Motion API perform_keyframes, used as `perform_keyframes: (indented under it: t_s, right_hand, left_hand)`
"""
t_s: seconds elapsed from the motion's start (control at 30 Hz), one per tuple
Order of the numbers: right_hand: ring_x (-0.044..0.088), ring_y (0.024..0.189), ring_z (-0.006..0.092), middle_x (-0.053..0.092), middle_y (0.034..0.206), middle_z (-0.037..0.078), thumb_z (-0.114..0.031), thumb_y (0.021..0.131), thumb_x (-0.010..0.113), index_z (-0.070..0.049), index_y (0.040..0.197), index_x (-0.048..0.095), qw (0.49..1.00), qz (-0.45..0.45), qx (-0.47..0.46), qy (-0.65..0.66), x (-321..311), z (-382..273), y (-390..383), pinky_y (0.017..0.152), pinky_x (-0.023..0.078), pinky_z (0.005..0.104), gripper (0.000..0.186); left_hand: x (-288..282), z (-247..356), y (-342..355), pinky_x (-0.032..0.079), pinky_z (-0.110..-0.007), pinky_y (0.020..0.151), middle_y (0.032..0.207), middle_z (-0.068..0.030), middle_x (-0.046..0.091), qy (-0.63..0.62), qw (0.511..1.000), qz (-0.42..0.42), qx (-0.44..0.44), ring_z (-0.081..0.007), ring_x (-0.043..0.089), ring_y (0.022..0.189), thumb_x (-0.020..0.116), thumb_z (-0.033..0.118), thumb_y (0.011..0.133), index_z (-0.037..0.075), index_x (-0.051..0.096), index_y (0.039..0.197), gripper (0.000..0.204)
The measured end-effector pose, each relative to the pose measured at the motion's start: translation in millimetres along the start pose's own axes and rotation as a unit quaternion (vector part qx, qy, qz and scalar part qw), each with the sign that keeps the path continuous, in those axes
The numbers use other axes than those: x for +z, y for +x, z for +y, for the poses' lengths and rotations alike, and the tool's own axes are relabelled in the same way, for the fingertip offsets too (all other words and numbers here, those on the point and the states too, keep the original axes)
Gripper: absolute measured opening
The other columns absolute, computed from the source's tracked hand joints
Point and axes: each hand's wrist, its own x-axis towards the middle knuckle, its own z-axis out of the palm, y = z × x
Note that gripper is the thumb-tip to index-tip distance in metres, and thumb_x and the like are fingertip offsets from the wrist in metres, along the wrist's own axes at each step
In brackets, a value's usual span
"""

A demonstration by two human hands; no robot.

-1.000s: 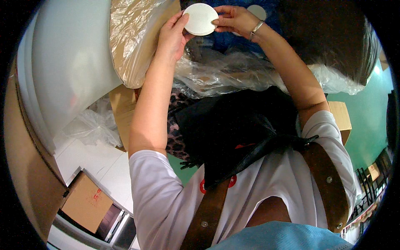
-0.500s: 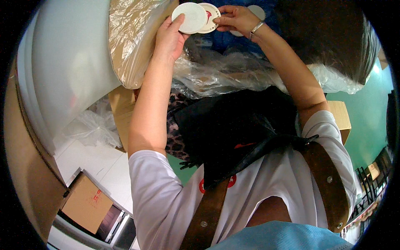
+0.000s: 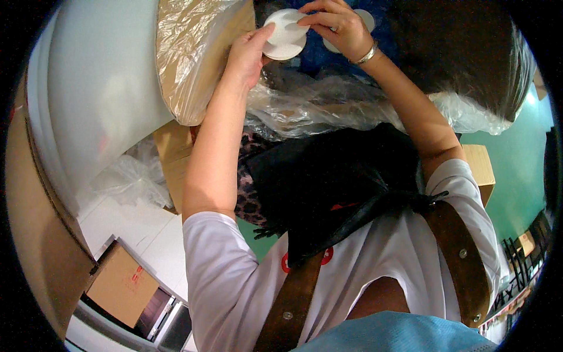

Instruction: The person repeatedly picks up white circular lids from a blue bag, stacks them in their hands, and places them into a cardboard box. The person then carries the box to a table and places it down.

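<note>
Two or more round white paper coasters (image 3: pixel 282 36) overlap at the top of the head view, their plain sides showing. My left hand (image 3: pixel 246 56) is closed on their left edge, thumb on top and fingers beneath. From the right, my right hand (image 3: pixel 343 29) pinches at the upper right edge of the same coasters; the exact contact at its fingertips is hard to make out. More white coasters (image 3: pixel 366 21) lie on a dark blue surface (image 3: pixel 387 26) just behind the right hand, partly covered by it.
Clear plastic wrap (image 3: pixel 328 100) lies crumpled along the near side. A wrapped cardboard piece (image 3: pixel 202 53) stands left of my left hand, and a large dark wrapped bulk (image 3: pixel 457 53) stands on the right. A cardboard box (image 3: pixel 123 284) sits at lower left. A black apron (image 3: pixel 346 182) covers my lap.
The coaster from my right hand, whose red print showed before, now overlaps the left hand's coaster with plain white showing. My left hand moved slightly right and nearer; the right fingers shifted to the upper edge.
</note>
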Motion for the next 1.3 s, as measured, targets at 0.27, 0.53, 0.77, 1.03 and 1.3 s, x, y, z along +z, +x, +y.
perform_keyframes:
  t_s: [0.27, 0.53, 0.77, 1.03, 1.3]
  right_hand:
    - [0.055, 0.068, 0.0124, 0.06, 0.077, 0.005, -0.017, 0.086, 0.056, -0.001, 0.092, 0.062, 0.917, -0.04, 0.318, 0.239, 17.6, 17.4, -15.2, 0.061, 0.044, 0.0264, 0.019]
    - [0.046, 0.055, 0.0062, 0.055, 0.064, -0.001, -0.021, 0.084, 0.06, -0.005, 0.079, 0.063, 0.783, -0.132, 0.431, 0.429, 33.4, 52.8, -22.2, 0.049, 0.036, 0.0216, 0.017]
    - [0.042, 0.049, 0.0075, 0.052, 0.059, -0.002, -0.025, 0.079, 0.066, -0.007, 0.077, 0.064, 0.729, -0.1, 0.532, 0.42, 25.4, 33.4, -14.6, 0.045, 0.032, 0.0207, 0.018]
    - [0.042, 0.048, 0.0075, 0.051, 0.057, -0.001, -0.023, 0.076, 0.07, -0.007, 0.069, 0.061, 0.728, -0.075, 0.538, 0.419, 30.4, 32.7, -16.0, 0.044, 0.032, 0.0212, 0.019]
    - [0.044, 0.048, 0.0076, 0.053, 0.059, -0.001, -0.027, 0.079, 0.065, -0.007, 0.074, 0.063, 0.712, -0.087, 0.544, 0.436, 17.0, 23.4, -11.5, 0.043, 0.033, 0.0202, 0.021]
  left_hand:
    - [-7.1, -7.1, 4.4, 0.042, -0.025, 0.074, 0.089, -0.0058, 0.063, 0.086, 0.995, 0.034, 0.042, -0.0116, 0.057, 0.081, 0.066, 0.026, 0.079, 0.002, 0.061, 0.094, 0.029]
    - [-3.2, -2.6, 4.2, 0.043, -0.024, 0.073, 0.088, -0.0085, 0.064, 0.057, 0.993, 0.067, 0.073, -0.0126, 0.058, 0.079, 0.067, 0.026, 0.078, -0.003, 0.062, 0.095, 0.034]
    - [-4.7, -6.6, 6.3, 0.044, -0.025, 0.072, 0.091, -0.0094, 0.063, 0.077, 0.995, 0.052, 0.038, -0.0133, 0.059, 0.079, 0.068, 0.033, 0.076, -0.004, 0.059, 0.096, 0.043]
    - [-8.6, -9.7, 7.3, 0.042, -0.024, 0.064, 0.087, -0.0065, 0.063, 0.083, 0.995, 0.023, 0.049, -0.0117, 0.058, 0.075, 0.068, 0.033, 0.076, -0.002, 0.059, 0.095, 0.041]
    - [-12.1, -10.1, 9.2, 0.042, -0.023, 0.066, 0.088, -0.006, 0.063, 0.066, 0.996, 0.044, 0.044, -0.0107, 0.057, 0.076, 0.066, 0.03, 0.078, -0.001, 0.059, 0.096, 0.036]
